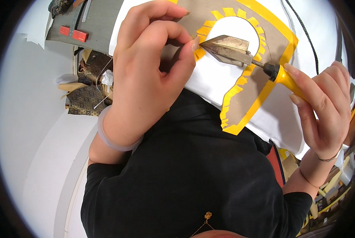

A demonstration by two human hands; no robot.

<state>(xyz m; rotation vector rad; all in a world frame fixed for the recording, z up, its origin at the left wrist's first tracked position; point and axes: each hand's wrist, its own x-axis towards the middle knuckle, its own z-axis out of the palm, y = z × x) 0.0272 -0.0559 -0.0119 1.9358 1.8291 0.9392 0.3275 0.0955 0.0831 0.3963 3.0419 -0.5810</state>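
My right hand [324,105] grips the yellow handle of a small iron [230,49] with a pointed metal head. Its tip points left and meets the edge of a round cut-out in a grey-brown panel [278,41]. Short yellow tabs [233,93] of fabric or tape are folded along that curved edge, and a yellow strip [257,104] borders the panel's outer side. Right at the iron's tip, my left hand [145,71] has thumb and index finger pinched together on one of the yellow tabs. The fingertips partly hide that tab.
White sheeting [272,123] lies beneath the panel. A dark cord [304,29] runs at the upper right. Far left are a grey board [102,27] with a red-ended tool [73,33] and a heap of patterned scraps [86,95]. Assorted materials [340,186] crowd the lower right.
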